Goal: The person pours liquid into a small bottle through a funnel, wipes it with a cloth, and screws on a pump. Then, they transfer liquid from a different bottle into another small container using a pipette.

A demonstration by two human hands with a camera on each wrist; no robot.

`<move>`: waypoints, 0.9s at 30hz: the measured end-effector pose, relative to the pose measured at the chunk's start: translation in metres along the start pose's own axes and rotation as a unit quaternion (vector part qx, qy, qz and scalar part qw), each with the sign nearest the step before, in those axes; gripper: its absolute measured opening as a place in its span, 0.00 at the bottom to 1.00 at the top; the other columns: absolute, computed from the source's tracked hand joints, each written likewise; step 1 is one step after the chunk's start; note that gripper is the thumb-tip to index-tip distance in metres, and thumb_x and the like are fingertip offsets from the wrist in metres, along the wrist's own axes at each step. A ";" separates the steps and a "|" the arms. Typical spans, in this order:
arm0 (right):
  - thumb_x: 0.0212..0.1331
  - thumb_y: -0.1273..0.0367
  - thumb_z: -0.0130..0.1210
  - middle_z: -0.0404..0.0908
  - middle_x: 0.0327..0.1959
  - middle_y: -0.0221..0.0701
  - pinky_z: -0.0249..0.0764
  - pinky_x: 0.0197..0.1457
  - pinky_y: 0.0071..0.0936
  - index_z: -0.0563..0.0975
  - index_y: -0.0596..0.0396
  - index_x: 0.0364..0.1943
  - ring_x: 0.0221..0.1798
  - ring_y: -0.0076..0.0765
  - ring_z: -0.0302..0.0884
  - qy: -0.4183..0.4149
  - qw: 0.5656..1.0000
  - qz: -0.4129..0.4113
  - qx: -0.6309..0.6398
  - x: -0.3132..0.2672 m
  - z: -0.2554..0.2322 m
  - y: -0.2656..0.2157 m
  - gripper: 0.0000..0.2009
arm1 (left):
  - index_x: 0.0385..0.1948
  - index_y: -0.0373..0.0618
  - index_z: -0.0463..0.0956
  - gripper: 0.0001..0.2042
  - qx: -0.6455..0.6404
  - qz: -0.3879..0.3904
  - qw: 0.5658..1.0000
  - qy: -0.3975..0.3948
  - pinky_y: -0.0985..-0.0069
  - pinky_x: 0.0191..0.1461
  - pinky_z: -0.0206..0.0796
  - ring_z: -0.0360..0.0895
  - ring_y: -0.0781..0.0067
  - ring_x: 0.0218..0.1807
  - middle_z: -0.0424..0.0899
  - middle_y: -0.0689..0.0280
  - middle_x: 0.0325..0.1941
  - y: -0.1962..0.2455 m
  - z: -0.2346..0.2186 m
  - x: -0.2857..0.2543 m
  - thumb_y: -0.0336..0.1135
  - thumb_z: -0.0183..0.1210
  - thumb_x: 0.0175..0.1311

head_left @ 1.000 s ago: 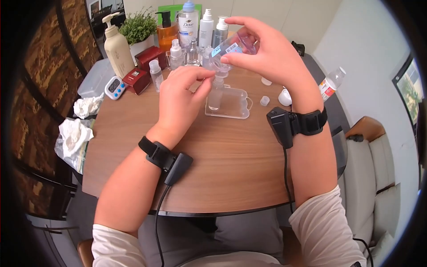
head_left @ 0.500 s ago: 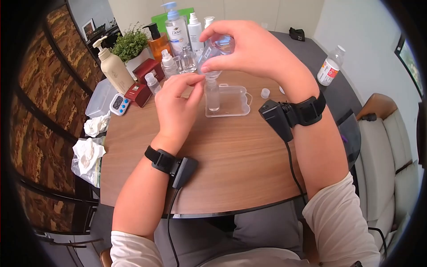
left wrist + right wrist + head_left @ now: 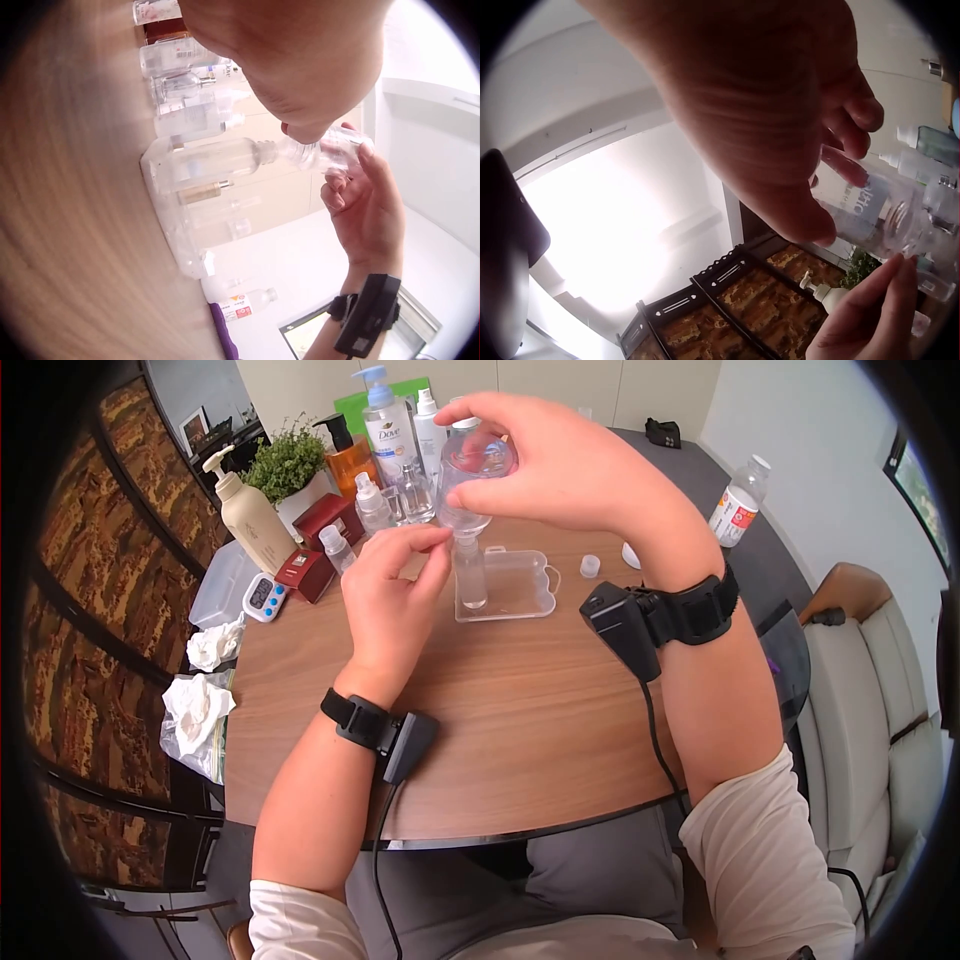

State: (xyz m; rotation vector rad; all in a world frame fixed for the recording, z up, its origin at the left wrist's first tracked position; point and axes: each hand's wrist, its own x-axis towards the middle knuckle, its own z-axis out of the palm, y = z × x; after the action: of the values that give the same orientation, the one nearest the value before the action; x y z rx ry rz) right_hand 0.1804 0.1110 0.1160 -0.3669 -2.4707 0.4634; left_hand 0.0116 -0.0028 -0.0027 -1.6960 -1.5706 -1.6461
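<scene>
My right hand (image 3: 575, 470) holds a clear bottle (image 3: 462, 510) upside down, tilted, thumb on one side and fingers on the other. Its mouth meets the neck of a small clear bottle (image 3: 471, 582), which stands upright at the left part of a clear plastic tray (image 3: 522, 612). My left hand (image 3: 388, 605) has thumb and forefinger pinched together at this junction; they seem to pinch the upper bottle's neck. In the left wrist view the two bottles (image 3: 217, 161) line up mouth to mouth. The right wrist view shows lettering on the held bottle (image 3: 866, 206).
Pump bottles (image 3: 388, 435), a plant (image 3: 285, 465), dark red boxes (image 3: 305, 573) and small spray bottles (image 3: 372, 508) crowd behind and left. A timer (image 3: 264, 597) and crumpled tissues (image 3: 200, 705) lie left. A small cap (image 3: 590, 566) and a labelled bottle (image 3: 738, 505) are right.
My right hand has tipped the held bottle more steeply, bringing it over the small bottle. My left fingertips stay near the small bottle's neck. The head view has shifted.
</scene>
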 end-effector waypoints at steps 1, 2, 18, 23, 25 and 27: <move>0.54 0.55 0.71 0.87 0.47 0.38 0.79 0.48 0.32 0.77 0.52 0.66 0.43 0.35 0.83 0.021 1.000 0.001 -0.006 0.002 0.001 -0.002 0.34 | 0.37 0.41 0.87 0.06 -0.003 -0.001 1.000 0.000 0.70 0.50 0.77 0.87 0.63 0.42 0.91 0.61 0.40 0.000 -0.001 0.001 0.23 0.71 0.59; 0.54 0.55 0.71 0.87 0.47 0.38 0.79 0.48 0.32 0.77 0.52 0.66 0.43 0.35 0.83 0.021 1.000 -0.001 -0.007 0.004 0.004 -0.001 0.34 | 0.37 0.41 0.87 0.06 -0.002 0.000 1.000 0.002 0.70 0.50 0.77 0.87 0.63 0.42 0.91 0.61 0.40 -0.001 -0.001 0.002 0.23 0.71 0.59; 0.49 0.46 0.76 0.86 0.40 0.38 0.78 0.46 0.31 0.79 0.57 0.64 0.39 0.36 0.83 0.119 0.993 -0.007 -0.022 0.008 0.016 0.009 0.41 | 0.40 0.42 0.89 0.06 0.015 0.002 1.000 -0.011 0.77 0.45 0.73 0.86 0.74 0.42 0.92 0.65 0.42 -0.004 -0.003 0.001 0.25 0.69 0.64; 0.42 0.43 0.77 0.88 0.45 0.51 0.83 0.53 0.41 0.81 0.59 0.61 0.48 0.53 0.88 0.118 0.993 -0.005 -0.011 0.011 0.014 0.009 0.44 | 0.41 0.43 0.89 0.06 0.021 0.003 1.000 -0.011 0.77 0.45 0.73 0.86 0.74 0.42 0.92 0.65 0.42 -0.005 -0.004 0.001 0.25 0.69 0.64; 0.42 0.43 0.77 0.88 0.43 0.50 0.83 0.52 0.40 0.81 0.59 0.60 0.47 0.53 0.88 0.126 0.992 -0.011 -0.017 0.011 0.015 0.010 0.43 | 0.41 0.43 0.89 0.06 0.021 0.004 1.000 -0.011 0.77 0.46 0.73 0.86 0.74 0.42 0.92 0.64 0.43 -0.005 -0.003 0.000 0.25 0.69 0.64; 0.43 0.44 0.77 0.89 0.42 0.50 0.83 0.51 0.40 0.81 0.60 0.60 0.46 0.53 0.89 0.125 0.992 -0.018 -0.007 0.011 0.016 0.012 0.43 | 0.41 0.43 0.89 0.06 0.018 0.002 1.000 -0.012 0.77 0.46 0.73 0.86 0.74 0.42 0.92 0.65 0.43 -0.006 -0.002 -0.001 0.25 0.69 0.64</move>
State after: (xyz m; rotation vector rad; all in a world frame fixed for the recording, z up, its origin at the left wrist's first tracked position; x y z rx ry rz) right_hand 0.1637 0.1222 0.1048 -0.3624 -2.2337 0.3608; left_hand 0.0059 -0.0032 -0.0050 -1.7046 -1.5981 -1.5914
